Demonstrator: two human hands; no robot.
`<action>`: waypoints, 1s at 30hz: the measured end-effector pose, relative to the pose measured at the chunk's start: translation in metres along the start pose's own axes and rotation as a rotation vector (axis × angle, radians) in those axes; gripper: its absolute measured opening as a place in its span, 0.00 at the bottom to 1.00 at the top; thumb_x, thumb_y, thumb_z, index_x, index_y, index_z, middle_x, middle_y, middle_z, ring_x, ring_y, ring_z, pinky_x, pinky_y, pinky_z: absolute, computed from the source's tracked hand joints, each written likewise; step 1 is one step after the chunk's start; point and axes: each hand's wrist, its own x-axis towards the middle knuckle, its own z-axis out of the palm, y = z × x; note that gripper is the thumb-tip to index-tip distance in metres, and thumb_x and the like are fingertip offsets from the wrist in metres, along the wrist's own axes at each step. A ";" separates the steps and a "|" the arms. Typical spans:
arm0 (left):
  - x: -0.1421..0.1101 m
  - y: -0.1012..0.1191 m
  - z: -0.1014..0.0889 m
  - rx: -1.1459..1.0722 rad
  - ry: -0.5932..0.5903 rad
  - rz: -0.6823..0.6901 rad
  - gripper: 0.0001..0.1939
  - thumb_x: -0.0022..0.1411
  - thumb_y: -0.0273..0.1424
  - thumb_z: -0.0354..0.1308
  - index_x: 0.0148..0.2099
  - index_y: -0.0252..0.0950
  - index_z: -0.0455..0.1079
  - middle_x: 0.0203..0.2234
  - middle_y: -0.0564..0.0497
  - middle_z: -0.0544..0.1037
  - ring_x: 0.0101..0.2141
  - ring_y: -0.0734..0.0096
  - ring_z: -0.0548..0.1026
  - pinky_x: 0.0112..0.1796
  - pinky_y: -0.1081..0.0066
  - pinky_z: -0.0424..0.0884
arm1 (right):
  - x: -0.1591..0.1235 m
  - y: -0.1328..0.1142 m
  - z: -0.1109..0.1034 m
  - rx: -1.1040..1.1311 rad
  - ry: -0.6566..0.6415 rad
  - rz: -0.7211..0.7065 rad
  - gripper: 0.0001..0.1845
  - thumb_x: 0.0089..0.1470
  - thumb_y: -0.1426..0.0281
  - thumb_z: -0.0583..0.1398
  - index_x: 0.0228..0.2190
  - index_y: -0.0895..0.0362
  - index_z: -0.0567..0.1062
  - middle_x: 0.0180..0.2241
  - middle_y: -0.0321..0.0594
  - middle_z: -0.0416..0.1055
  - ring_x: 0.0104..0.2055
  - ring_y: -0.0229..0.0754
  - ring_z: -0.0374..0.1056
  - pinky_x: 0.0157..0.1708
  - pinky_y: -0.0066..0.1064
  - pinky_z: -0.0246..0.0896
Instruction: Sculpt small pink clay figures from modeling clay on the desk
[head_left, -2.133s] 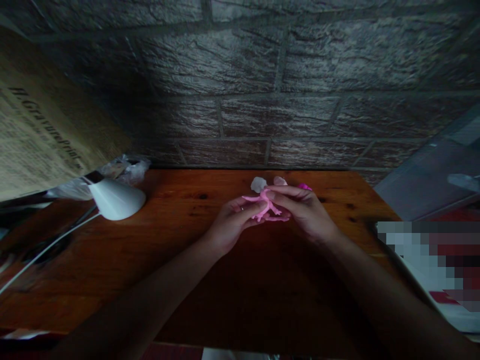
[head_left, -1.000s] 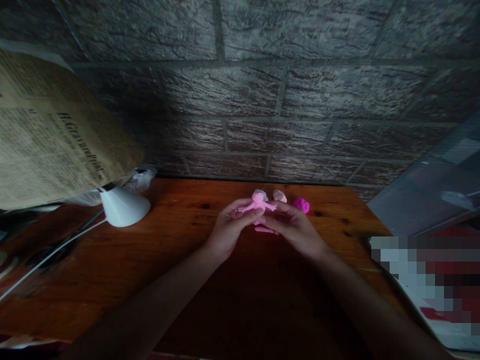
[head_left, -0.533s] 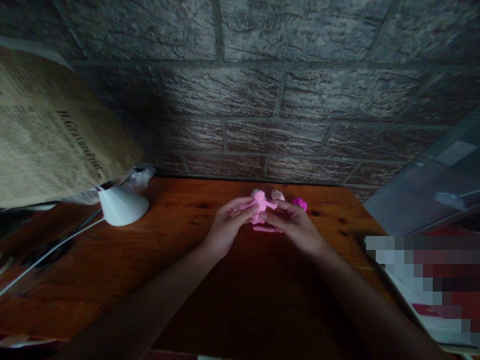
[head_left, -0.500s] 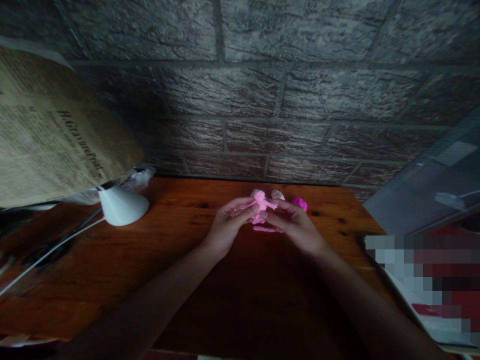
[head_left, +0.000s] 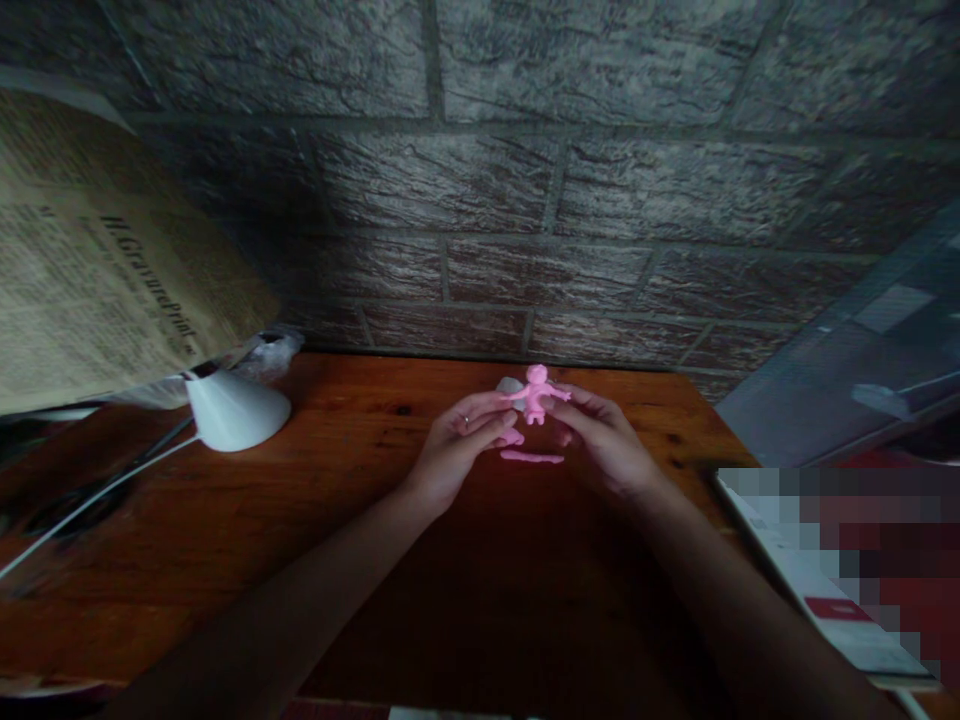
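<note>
My right hand (head_left: 609, 437) pinches a small pink clay figure (head_left: 535, 396) with a round head, outstretched arms and short legs, held upright above the table. My left hand (head_left: 459, 442), wearing a ring, is closed on a pink clay piece (head_left: 512, 437) just below and left of the figure. The figure's left-side arm reaches close to my left fingertips; whether they touch I cannot tell. Beneath the hands lies a thin pink clay strip (head_left: 532, 457). Behind the figure a whitish lump (head_left: 510, 386) is partly covered.
On the wooden table (head_left: 337, 520), a white lamp base (head_left: 236, 412) with a cable stands left under a newsprint-patterned shade (head_left: 112, 260). Crumpled clear plastic (head_left: 274, 352) lies behind it. A brick-patterned wall (head_left: 480, 190) closes the back. A white flat object (head_left: 817, 580) is at the right edge.
The figure has moved right and up, apart from the pink piece now seen in my left hand. My right hand now covers the pale and magenta lumps behind it.
</note>
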 end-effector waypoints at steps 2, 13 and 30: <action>0.000 0.000 0.000 0.013 0.016 -0.007 0.17 0.52 0.33 0.75 0.45 0.37 0.79 0.42 0.48 0.84 0.36 0.69 0.82 0.43 0.66 0.76 | 0.007 -0.007 -0.017 0.016 0.069 -0.016 0.16 0.43 0.58 0.73 0.31 0.55 0.81 0.25 0.32 0.71 0.22 0.31 0.56 0.22 0.26 0.52; -0.002 0.000 0.004 0.060 0.012 -0.047 0.17 0.54 0.37 0.74 0.45 0.37 0.79 0.38 0.48 0.84 0.36 0.67 0.82 0.40 0.67 0.77 | 0.030 -0.003 -0.102 0.001 0.571 -0.055 0.26 0.30 0.64 0.73 0.35 0.55 0.75 0.26 0.30 0.72 0.20 0.29 0.57 0.18 0.22 0.51; -0.002 0.000 0.003 0.060 0.014 -0.055 0.17 0.54 0.38 0.73 0.42 0.34 0.78 0.33 0.49 0.83 0.35 0.68 0.82 0.37 0.72 0.75 | 0.038 0.027 -0.132 -0.306 0.487 -0.053 0.35 0.31 0.52 0.75 0.41 0.54 0.73 0.28 0.36 0.77 0.22 0.37 0.66 0.19 0.27 0.59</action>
